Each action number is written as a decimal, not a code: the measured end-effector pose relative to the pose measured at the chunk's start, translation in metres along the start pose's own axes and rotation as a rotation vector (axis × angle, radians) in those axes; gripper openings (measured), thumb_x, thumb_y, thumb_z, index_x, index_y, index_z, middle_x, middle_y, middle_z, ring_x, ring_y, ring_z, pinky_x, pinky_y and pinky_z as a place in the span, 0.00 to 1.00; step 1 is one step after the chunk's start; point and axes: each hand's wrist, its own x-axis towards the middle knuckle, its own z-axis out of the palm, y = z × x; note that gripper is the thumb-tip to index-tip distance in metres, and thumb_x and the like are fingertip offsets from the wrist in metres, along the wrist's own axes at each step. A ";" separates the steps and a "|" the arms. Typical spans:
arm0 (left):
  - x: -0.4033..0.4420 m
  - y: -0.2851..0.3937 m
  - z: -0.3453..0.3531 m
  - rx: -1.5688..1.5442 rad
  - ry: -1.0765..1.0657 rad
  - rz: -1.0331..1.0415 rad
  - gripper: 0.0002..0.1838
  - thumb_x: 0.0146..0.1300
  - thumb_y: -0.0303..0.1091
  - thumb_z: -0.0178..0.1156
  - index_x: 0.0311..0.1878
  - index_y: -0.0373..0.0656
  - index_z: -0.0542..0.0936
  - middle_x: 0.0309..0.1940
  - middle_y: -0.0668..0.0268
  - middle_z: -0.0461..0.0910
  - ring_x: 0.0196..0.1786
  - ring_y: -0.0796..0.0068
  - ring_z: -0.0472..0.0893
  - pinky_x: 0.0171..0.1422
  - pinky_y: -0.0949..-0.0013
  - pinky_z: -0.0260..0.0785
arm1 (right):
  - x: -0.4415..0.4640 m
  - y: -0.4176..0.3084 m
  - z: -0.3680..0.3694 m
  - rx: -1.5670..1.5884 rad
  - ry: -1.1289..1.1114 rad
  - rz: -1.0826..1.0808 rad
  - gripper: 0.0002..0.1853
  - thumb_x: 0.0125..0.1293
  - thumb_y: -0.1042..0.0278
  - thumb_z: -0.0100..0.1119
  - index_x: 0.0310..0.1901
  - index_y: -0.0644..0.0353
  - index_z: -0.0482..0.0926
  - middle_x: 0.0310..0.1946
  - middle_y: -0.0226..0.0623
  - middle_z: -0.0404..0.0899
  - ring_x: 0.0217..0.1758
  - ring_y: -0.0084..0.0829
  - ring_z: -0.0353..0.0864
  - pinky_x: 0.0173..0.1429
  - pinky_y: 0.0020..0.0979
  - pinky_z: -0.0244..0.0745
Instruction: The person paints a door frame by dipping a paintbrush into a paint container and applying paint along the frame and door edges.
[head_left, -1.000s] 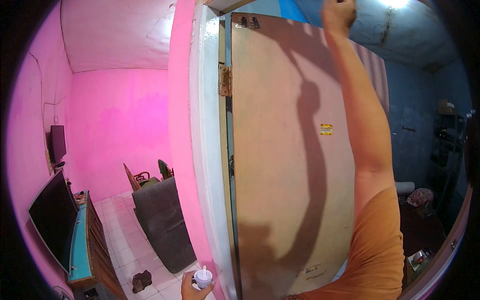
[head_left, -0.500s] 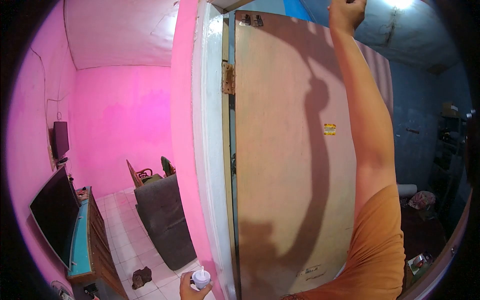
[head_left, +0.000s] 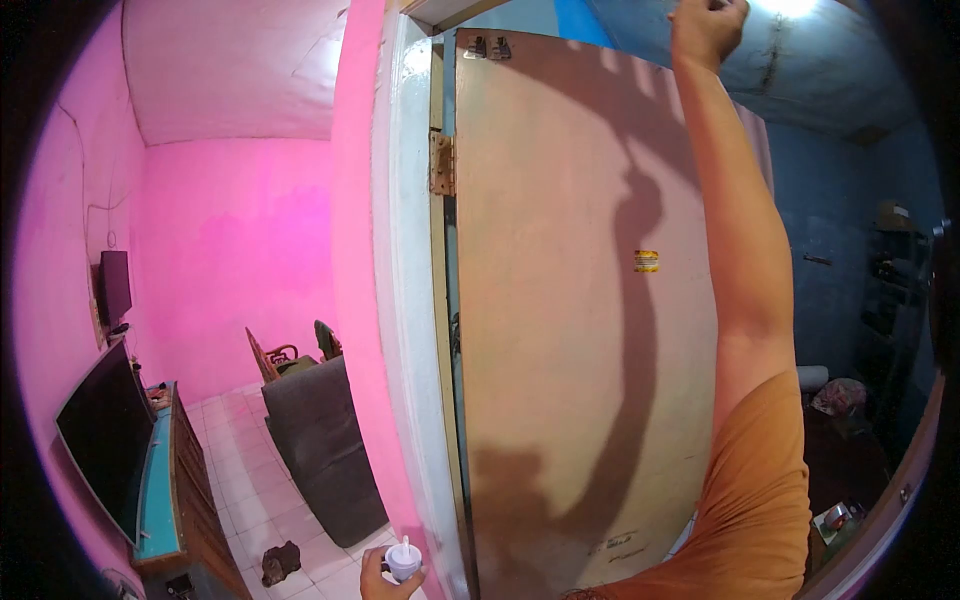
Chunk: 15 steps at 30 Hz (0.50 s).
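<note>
Low in the view, my left hand (head_left: 374, 578) is closed around a small white cup (head_left: 403, 562), with a short white piece standing up at its rim. My right arm, in an orange sleeve, stretches up in front of a wooden door (head_left: 560, 300). At the top edge is my right hand (head_left: 708, 30), its fingers curled closed. What it holds is out of sight above the frame, though the shadow on the door shows a thin line rising from the hand. Near the arm, a yellow sticker (head_left: 647, 261) is on the door.
A white door frame (head_left: 405, 250) with a rusty hinge (head_left: 441, 164) borders a pink wall. To the left are a television (head_left: 103, 440), a teal-topped cabinet (head_left: 157, 490), a dark sofa (head_left: 325, 450) and a dark cloth (head_left: 281, 563) on the tiles. Shelves (head_left: 890, 270) stand at right.
The view has shifted slightly, so the door and frame sit a little further left and lower. My right hand appears slightly right and lower; my left hand still holds the cup.
</note>
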 end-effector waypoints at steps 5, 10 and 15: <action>0.002 0.002 -0.002 0.043 -0.035 0.042 0.35 0.52 0.37 0.82 0.64 0.42 0.81 0.51 0.58 0.81 0.52 0.62 0.82 0.54 0.62 0.76 | -0.015 0.007 0.002 -0.108 -0.004 -0.102 0.18 0.76 0.52 0.62 0.43 0.63 0.77 0.29 0.45 0.84 0.32 0.44 0.85 0.42 0.46 0.78; 0.000 -0.006 0.004 0.052 -0.016 0.052 0.35 0.52 0.38 0.82 0.64 0.42 0.81 0.51 0.58 0.81 0.52 0.62 0.82 0.54 0.62 0.76 | -0.033 0.016 0.035 -0.178 -0.101 -0.222 0.17 0.76 0.53 0.62 0.43 0.62 0.78 0.31 0.47 0.86 0.34 0.45 0.86 0.43 0.45 0.79; 0.000 -0.012 0.007 -0.030 -0.046 -0.045 0.29 0.50 0.40 0.82 0.52 0.37 0.82 0.46 0.58 0.79 0.49 0.63 0.82 0.53 0.65 0.76 | 0.002 -0.002 0.016 -0.068 -0.064 -0.121 0.20 0.75 0.49 0.64 0.49 0.62 0.77 0.35 0.48 0.88 0.40 0.45 0.89 0.48 0.48 0.80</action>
